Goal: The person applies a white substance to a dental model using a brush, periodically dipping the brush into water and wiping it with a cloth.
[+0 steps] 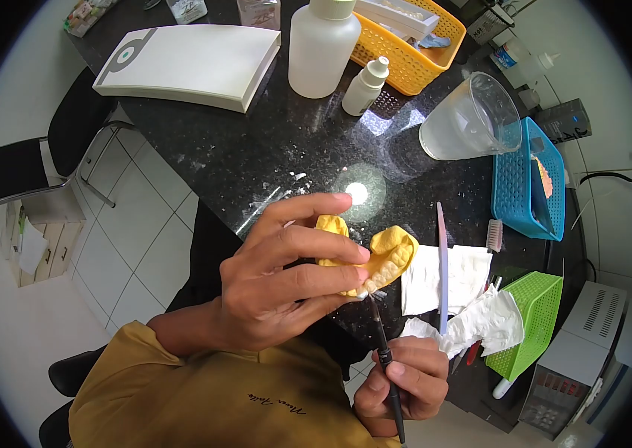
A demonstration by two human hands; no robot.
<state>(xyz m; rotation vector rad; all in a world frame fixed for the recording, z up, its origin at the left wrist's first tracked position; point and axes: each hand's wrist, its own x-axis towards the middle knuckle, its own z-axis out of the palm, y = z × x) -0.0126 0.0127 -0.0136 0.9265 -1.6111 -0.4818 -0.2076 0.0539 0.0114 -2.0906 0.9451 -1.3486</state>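
Observation:
My left hand [286, 272] grips a yellow dental cast [394, 250] with a row of pale teeth, fingers laid across its top. In my right hand [405, 381] is a thin black brush [381, 340], held like a pen. Its tip meets the front teeth of the cast, near a small white patch at the edge. Part of the cast is hidden behind my left fingers. Right of the cast lie white paper tissues [461, 272], with a long pale purple strip [443, 269] across them.
On the black countertop [204, 160] stand a clear cup [469, 119], a large white bottle [321, 52], a small dropper bottle [366, 87] and a white box [189, 63]. Yellow [409, 63], blue [506, 187] and green [540, 299] baskets line the back and right. White crumbs lie near my left hand.

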